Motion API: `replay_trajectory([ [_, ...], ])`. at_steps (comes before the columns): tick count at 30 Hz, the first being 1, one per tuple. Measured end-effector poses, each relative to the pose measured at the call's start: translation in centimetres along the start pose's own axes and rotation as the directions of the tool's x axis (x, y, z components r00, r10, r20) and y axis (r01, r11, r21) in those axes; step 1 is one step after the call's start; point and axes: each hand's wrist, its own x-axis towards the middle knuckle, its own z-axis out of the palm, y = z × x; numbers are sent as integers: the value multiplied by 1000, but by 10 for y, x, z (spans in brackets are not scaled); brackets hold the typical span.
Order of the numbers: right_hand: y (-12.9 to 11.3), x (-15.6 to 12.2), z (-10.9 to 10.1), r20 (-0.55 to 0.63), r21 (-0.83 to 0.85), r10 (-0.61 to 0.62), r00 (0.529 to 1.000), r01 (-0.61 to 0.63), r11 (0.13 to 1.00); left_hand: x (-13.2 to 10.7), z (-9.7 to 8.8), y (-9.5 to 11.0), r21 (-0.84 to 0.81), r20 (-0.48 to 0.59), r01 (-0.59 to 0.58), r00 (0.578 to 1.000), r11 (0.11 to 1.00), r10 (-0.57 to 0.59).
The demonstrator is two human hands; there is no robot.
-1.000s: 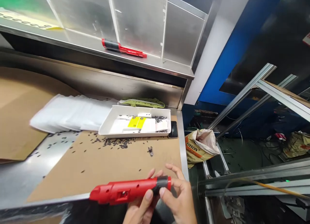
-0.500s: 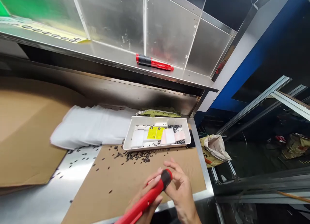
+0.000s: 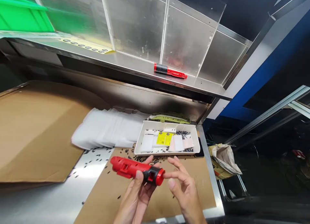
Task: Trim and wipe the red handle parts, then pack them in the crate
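Note:
My left hand point(image 3: 135, 191) is closed around a red plastic tool housing point(image 3: 133, 167) with a black collar and a red ring at its right end. The housing lies nearly level above the cardboard sheet, with slots and holes along its side. My right hand point(image 3: 185, 188) is beside the ring end, fingers apart and holding nothing. Its middle finger reaches to the ring and seems to touch it. Just behind the hands are small black pieces point(image 3: 126, 151), scattered on the cardboard sheet point(image 3: 97, 198).
A white tray point(image 3: 167, 153) holds foam pads, yellow labels and black bits. White foam sleeves point(image 3: 108, 128) and a large cardboard piece point(image 3: 36, 130) lie left. Another red and black housing point(image 3: 170, 71) rests on the metal shelf point(image 3: 130, 64). An open sack point(image 3: 225, 162) stands beyond the table's right edge.
The red housing has swung from pointing toward me to lying crosswise, its ring end now at the right. My right hand has shifted slightly right. The camera view has turned left.

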Motion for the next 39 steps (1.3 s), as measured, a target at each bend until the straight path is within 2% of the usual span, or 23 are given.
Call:
replay_trajectory([
  [4,7,-3,14,32,42,-43,999,42,998,-3,11,-2,53,-11,-5,1000,999,6],
  [7,13,0,19,82,22,-52,995,50,998,2,12,-8,98,-25,8,1000,995,-5],
  [10,13,5,15,131,-131,-123,984,140,982,12,8,-13,133,-50,16,999,991,-9],
  [12,12,9,5,169,-265,-180,969,221,939,18,5,-13,191,-60,-2,998,982,14],
  [14,16,13,-11,156,-362,-223,962,265,893,23,5,-8,354,-41,-112,990,928,135],
  [15,20,15,-21,115,-399,-229,967,256,881,25,6,-4,459,9,-228,968,859,252],
  [16,27,17,-32,58,-435,-214,975,218,874,27,8,1,552,90,-364,921,750,380],
  [18,47,23,-54,-53,-508,-127,990,83,857,31,11,12,630,257,-584,779,512,572],
  [19,60,26,-63,-89,-543,-70,994,10,840,34,13,17,623,297,-637,729,454,616],
  [20,74,29,-71,-112,-578,-14,994,-54,814,37,14,21,619,293,-641,725,454,624],
  [22,103,35,-78,-138,-638,71,988,-144,756,43,15,29,646,206,-542,801,537,562],
  [25,141,42,-73,-176,-725,140,974,-225,651,49,12,35,606,77,-346,922,716,380],
  [28,162,46,-64,-203,-799,164,965,-260,543,47,6,39,438,-25,-154,983,886,183],
  [31,165,46,-63,-195,-840,175,965,-256,478,43,-4,43,254,-55,65,997,965,-53],
  [34,162,46,-64,-141,-862,185,973,-213,460,43,-9,44,27,9,278,960,960,-278],
  [36,162,48,-61,-114,-865,196,974,-195,463,42,-6,42,-61,16,317,948,946,-317],
  [39,167,50,-53,-103,-842,218,971,-202,500,40,3,37,-104,-46,290,954,951,-296],
])
